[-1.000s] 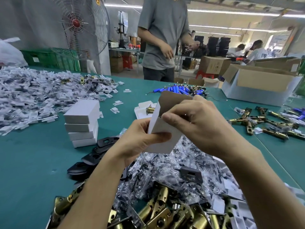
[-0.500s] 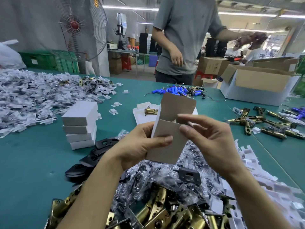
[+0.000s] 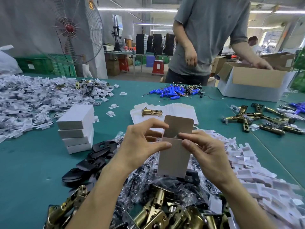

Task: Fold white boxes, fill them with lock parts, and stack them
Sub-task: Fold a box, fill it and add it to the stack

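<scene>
I hold a small white box [image 3: 173, 157] upright above the table, its top flap standing open. My left hand [image 3: 140, 142] grips its left side, thumb on the front face and fingers curled over the top. My right hand [image 3: 206, 151] pinches the upper right corner, thumb on the front. A stack of closed white boxes [image 3: 76, 128] stands at the left. Flat box blanks [image 3: 178, 109] lie beyond my hands with a brass latch [image 3: 151, 112] on them. Brass latches [image 3: 158, 210] and bagged parts [image 3: 148, 182] are piled below my hands.
Black plates [image 3: 92, 161] lie left of the bag pile, white plastic inserts [image 3: 257, 176] at right. More brass latches [image 3: 260, 119] and blue batteries [image 3: 171, 92] lie farther off. A person in grey [image 3: 211, 38] reaches into an open carton [image 3: 252, 83] across the green table [image 3: 29, 171].
The box went from tilted to upright. My right hand moved from above the opening onto its upper right corner. The person opposite stepped right and reached into the carton.
</scene>
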The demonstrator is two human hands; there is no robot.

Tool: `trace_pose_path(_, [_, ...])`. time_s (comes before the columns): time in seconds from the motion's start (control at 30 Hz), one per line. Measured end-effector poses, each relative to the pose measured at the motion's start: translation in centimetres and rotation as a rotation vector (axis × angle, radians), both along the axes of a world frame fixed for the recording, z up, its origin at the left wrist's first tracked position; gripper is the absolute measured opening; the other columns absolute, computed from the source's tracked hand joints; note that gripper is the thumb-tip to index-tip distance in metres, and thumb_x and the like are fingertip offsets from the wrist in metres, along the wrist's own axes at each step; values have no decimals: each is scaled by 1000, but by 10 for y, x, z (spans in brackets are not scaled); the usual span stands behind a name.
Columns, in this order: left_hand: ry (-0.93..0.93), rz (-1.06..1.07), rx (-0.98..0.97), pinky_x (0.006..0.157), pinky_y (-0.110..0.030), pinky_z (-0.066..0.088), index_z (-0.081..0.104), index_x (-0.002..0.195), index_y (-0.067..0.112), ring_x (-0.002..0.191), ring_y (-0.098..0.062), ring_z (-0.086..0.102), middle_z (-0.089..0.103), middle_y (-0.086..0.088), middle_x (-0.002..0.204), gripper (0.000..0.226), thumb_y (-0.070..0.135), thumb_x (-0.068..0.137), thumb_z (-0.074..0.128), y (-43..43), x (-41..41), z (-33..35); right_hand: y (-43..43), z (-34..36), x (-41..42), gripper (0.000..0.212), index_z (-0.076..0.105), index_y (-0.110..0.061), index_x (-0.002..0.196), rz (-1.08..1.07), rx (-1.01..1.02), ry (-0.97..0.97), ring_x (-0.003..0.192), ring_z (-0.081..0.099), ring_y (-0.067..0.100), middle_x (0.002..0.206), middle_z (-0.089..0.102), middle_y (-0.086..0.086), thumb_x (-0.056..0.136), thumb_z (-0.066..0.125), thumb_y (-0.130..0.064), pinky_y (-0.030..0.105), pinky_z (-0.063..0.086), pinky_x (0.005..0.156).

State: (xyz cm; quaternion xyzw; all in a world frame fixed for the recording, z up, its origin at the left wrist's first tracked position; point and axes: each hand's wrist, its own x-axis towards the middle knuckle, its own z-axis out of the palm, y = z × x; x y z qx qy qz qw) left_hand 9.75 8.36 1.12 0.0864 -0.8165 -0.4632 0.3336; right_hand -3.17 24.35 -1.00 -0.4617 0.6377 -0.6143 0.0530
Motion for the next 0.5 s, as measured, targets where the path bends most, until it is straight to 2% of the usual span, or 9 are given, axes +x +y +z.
trace_pose_path(0.17, [-89, -42, -7, 89, -35, 59, 80, 96, 20, 96, -7, 70, 71, 6, 108, 28, 11, 71, 88, -1, -4, -2, 2, -1, -4, 22, 75, -24, 101, 52, 70, -29, 94, 63, -2, 93, 62, -19, 81, 65, -27, 17, 53, 78])
trace_pose_path(0.27, [-97, -77, 74, 88, -35, 60, 80, 88, 15, 93, -13, 73, 72, 1, 106, 20, 5, 71, 87, -1, -4, -2, 3, 3, -4, 24, 74, -23, 104, 88, 40, -49, 102, 63, -1, 102, 63, -23, 82, 66, -25, 16, 53, 80])
trace_pose_path(0.37, [-104, -99, 120, 86, -33, 60, 80, 86, 13, 90, -17, 75, 75, 1, 102, 19, 2, 72, 86, -3, -4, -2, 5, 8, -1, 27, 68, -28, 110, 116, -149, -104, 100, 67, 7, 110, 70, -9, 85, 72, -18, 19, 54, 81])
trace_pose_path(0.43, [-104, -109, 134, 86, -35, 60, 79, 89, 6, 91, -19, 75, 77, -2, 99, 20, 0, 72, 86, -3, -3, -2, 5, 12, 5, 23, 64, -32, 107, 136, -230, -161, 97, 70, 17, 104, 74, 2, 86, 69, -24, 23, 55, 81])
trace_pose_path(0.5, [-99, -115, 160, 86, -39, 61, 77, 89, 2, 92, -22, 75, 78, -5, 98, 20, -2, 71, 86, -3, -3, -2, 4, 14, 9, 13, 70, -29, 98, 114, -195, -145, 91, 71, 16, 94, 75, 4, 86, 69, -33, 24, 55, 76])
